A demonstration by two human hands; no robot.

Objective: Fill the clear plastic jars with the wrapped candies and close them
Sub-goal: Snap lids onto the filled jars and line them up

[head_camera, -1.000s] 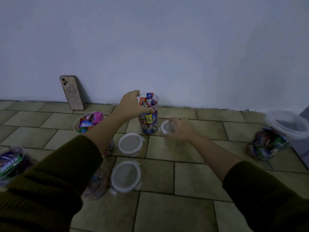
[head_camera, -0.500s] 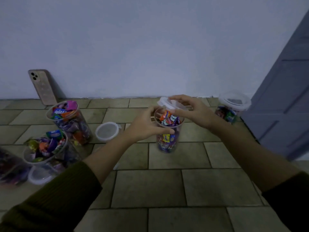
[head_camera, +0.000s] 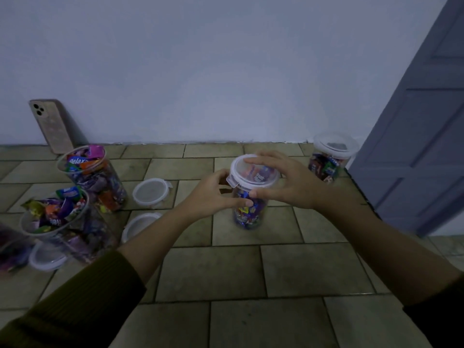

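Holding a candy-filled clear jar (head_camera: 248,212) upright on the tiled floor (head_camera: 226,272), I curl my left hand (head_camera: 213,194) round its side, thumb across the front. My right hand (head_camera: 288,182) clasps the white lid (head_camera: 251,172) on the jar's mouth, fingers over the top, thumb under the rim. The lid looks slightly tilted, though dim light makes that uncertain. Two open jars (head_camera: 95,182) full of candies and some loose lids (head_camera: 150,192) sit to my left; a closed jar (head_camera: 329,159) stands by the door (head_camera: 414,146).

The clear plastic jar (head_camera: 252,218) showed wrapped candies (head_camera: 244,210) in purple, orange, blue and yellow under a translucent white round lid (head_camera: 252,172). The ribbed knit sleeve (head_camera: 75,305) was olive green; the rectangular floor tiles (head_camera: 213,272) were tan with dark grout.
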